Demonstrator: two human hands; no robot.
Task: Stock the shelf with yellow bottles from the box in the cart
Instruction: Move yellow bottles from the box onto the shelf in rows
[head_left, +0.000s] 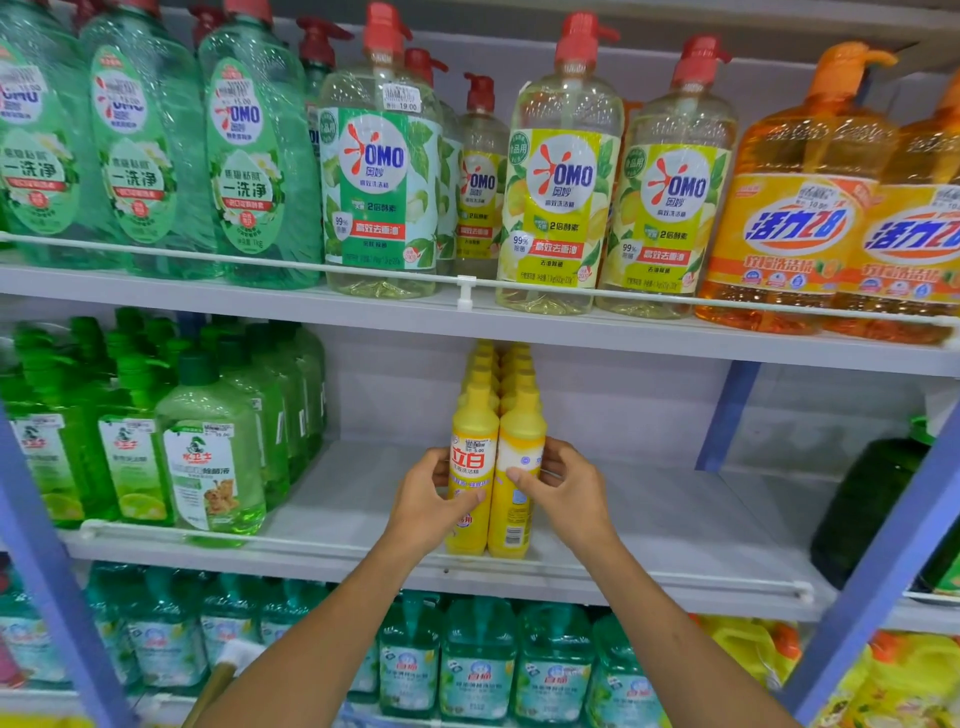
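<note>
Right of the green bottles (208, 447) on the shelf (675, 519), the left hand (423, 501) grips the nearer yellow bottle (467, 431) and the right hand (569, 486) grips the farther yellow bottle (522, 431), both upright and touching.

bright, even light, with clean colours. soft shadow lies beneath the upper shelf (623, 340) and behind the yellow bottles (470, 467); the lowest row is dimmer. small glints speckle the clear pump bottles (566, 104). wide-angle distortion bows the shelf rails (311, 266) and blurs the corners; the centre is sharp.
</note>
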